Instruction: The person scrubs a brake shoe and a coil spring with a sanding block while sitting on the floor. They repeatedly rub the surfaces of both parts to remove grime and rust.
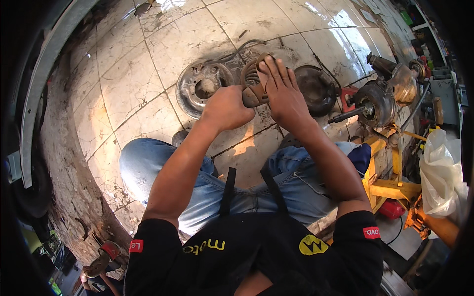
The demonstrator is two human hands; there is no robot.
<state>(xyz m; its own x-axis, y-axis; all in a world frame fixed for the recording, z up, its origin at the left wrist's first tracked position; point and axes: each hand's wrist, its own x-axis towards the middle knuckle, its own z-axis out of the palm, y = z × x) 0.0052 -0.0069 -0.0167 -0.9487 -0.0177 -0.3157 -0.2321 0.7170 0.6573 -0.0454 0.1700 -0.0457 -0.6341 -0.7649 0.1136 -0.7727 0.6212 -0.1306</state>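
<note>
My left hand is closed in a fist around one end of a curved brown piece that looks like a brake shoe, with a small hole in its face. My right hand lies against the other end, its fingers stretched out and pointing away from me; its palm side is hidden. Just beyond the shoe are rusty ring-shaped coils, partly covered by my right fingers. Left of my hands, a round metal brake backing plate rests on the floor. To the right sits a dark round plate or drum.
An axle assembly with a protruding shaft stands at the right on a yellow stand. A red object is beside it. A clear plastic bag hangs farther right. A cable crosses the tiled floor.
</note>
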